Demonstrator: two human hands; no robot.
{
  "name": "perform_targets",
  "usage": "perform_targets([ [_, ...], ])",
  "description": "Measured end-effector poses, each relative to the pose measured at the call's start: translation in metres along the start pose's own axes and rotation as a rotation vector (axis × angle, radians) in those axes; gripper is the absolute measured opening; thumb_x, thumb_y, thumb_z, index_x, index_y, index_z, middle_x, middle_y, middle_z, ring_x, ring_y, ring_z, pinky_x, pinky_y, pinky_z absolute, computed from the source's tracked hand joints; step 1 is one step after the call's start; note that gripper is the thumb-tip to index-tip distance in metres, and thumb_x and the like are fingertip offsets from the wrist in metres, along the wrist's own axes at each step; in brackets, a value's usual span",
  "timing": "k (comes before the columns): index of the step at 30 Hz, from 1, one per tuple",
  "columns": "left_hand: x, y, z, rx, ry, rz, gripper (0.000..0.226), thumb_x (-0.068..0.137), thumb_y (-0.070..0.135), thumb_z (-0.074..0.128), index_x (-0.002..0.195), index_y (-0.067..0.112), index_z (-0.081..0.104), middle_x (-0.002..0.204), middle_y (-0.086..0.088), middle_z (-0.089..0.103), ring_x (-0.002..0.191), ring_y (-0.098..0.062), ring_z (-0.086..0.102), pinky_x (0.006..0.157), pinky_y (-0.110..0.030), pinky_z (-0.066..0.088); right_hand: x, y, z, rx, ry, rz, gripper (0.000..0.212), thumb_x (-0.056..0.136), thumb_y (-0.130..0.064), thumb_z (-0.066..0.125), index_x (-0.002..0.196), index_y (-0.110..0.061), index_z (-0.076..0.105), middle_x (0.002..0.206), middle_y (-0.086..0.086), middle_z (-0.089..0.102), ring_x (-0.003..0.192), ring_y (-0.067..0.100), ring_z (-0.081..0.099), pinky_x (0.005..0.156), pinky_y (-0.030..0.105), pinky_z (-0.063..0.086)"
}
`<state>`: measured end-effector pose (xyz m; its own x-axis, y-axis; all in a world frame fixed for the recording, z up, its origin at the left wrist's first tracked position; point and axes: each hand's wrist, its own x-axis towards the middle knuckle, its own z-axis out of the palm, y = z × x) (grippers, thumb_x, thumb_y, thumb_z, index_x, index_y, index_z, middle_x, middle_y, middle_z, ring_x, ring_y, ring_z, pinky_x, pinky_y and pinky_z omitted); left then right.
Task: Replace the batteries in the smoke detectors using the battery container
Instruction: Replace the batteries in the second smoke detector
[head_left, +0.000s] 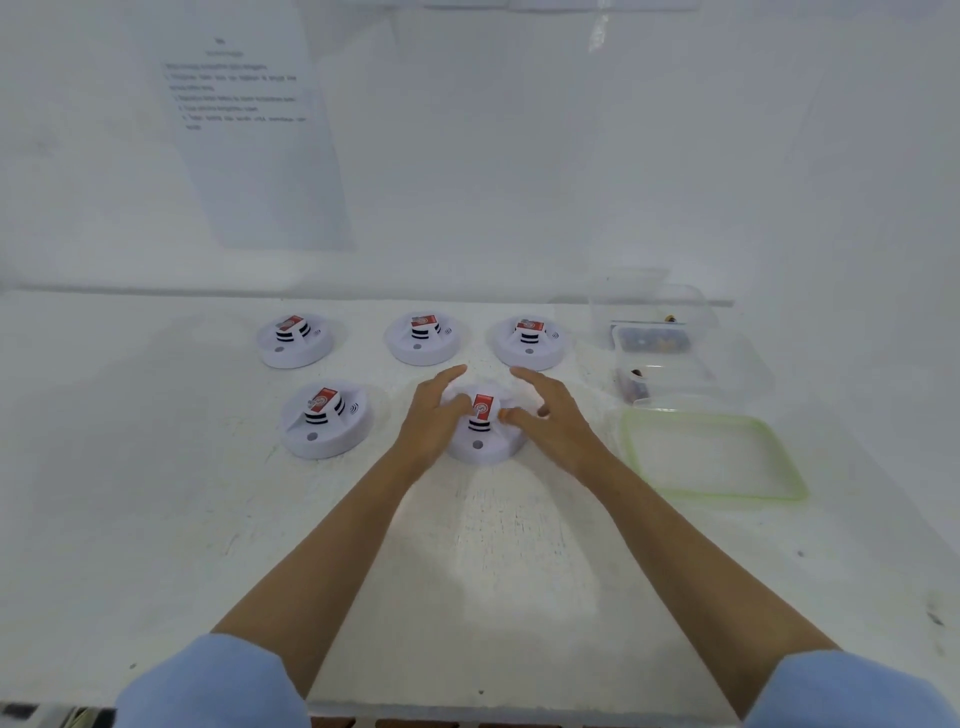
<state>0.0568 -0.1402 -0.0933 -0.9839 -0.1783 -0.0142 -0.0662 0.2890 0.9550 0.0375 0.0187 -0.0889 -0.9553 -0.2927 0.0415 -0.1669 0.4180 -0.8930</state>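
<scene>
Five white round smoke detectors lie on the white table, each with a red battery set in its raised middle. My hands are on the front middle detector (480, 449). My left hand (431, 415) rests on its left side, fingers stretched along the rim and thumb touching beside the red battery (482, 405). My right hand (550, 421) lies over the right side, its thumb pointing at the battery, and it looks slightly blurred. The clear battery container (652, 340) stands at the right with several batteries inside.
The other detectors sit at front left (326, 421), back left (294, 340), back middle (422, 338) and back right (529, 342). A second clear tub (685, 382) and a green-rimmed lid (711, 452) lie right of my hands. A printed sheet (244, 130) hangs on the wall.
</scene>
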Motion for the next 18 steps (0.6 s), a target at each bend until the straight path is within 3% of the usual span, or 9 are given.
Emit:
perform_targets([
  [3, 0.018, 0.016, -0.005, -0.016, 0.017, 0.028, 0.048, 0.088, 0.007, 0.051, 0.133, 0.023, 0.046, 0.142, -0.002, 0.038, 0.127, -0.012, 0.036, 0.096, -0.025, 0.03, 0.015, -0.014, -0.013, 0.002, 0.103, -0.01, 0.052, 0.087, -0.025, 0.061, 0.135, -0.023, 0.042, 0.128, -0.006, 0.044, 0.117, 0.014, 0.043, 0.098, 0.028, 0.036],
  [7, 0.047, 0.03, -0.001, 0.024, -0.058, 0.061, 0.054, 0.085, 0.006, 0.059, 0.134, 0.022, 0.044, 0.141, -0.004, 0.039, 0.131, -0.015, 0.035, 0.097, -0.024, 0.029, 0.04, -0.023, -0.028, -0.033, 0.214, -0.042, 0.047, 0.082, -0.016, 0.066, 0.127, -0.016, 0.052, 0.129, 0.003, 0.057, 0.119, 0.021, 0.051, 0.1, 0.03, 0.037],
  [10, 0.069, 0.04, 0.002, 0.102, -0.16, 0.105, 0.064, 0.082, 0.005, 0.065, 0.139, 0.019, 0.038, 0.143, -0.007, 0.037, 0.131, -0.019, 0.034, 0.098, -0.026, 0.03, 0.058, -0.022, -0.034, -0.055, 0.213, 0.035, 0.059, 0.079, -0.018, 0.071, 0.133, -0.014, 0.046, 0.132, 0.005, 0.053, 0.123, 0.021, 0.047, 0.098, 0.026, 0.032],
  [12, 0.083, 0.044, 0.004, 0.152, -0.238, 0.127, 0.074, 0.079, 0.002, 0.069, 0.142, 0.015, 0.031, 0.145, -0.009, 0.035, 0.131, -0.021, 0.034, 0.098, -0.027, 0.032, 0.071, -0.017, -0.034, -0.061, 0.19, 0.083, 0.069, 0.074, -0.019, 0.076, 0.134, -0.011, 0.044, 0.132, 0.005, 0.052, 0.123, 0.02, 0.047, 0.102, 0.029, 0.034],
  [15, 0.104, 0.045, 0.01, 0.215, -0.309, 0.113, 0.089, 0.072, 0.002, 0.076, 0.144, 0.014, 0.026, 0.147, -0.008, 0.031, 0.135, -0.023, 0.03, 0.103, -0.031, 0.032, 0.082, -0.017, -0.036, -0.092, 0.162, 0.098, 0.07, 0.063, -0.02, 0.082, 0.123, -0.003, 0.05, 0.114, 0.008, 0.058, 0.109, 0.024, 0.054, 0.1, 0.039, 0.042],
  [18, 0.121, 0.043, 0.015, 0.279, -0.348, 0.093, 0.1, 0.067, 0.006, 0.081, 0.146, 0.015, 0.02, 0.15, -0.009, 0.026, 0.137, -0.024, 0.026, 0.104, -0.033, 0.032, 0.093, -0.013, -0.041, -0.125, 0.127, 0.132, 0.076, 0.058, -0.009, 0.084, 0.121, 0.008, 0.046, 0.109, 0.015, 0.056, 0.102, 0.028, 0.053, 0.097, 0.046, 0.042],
])
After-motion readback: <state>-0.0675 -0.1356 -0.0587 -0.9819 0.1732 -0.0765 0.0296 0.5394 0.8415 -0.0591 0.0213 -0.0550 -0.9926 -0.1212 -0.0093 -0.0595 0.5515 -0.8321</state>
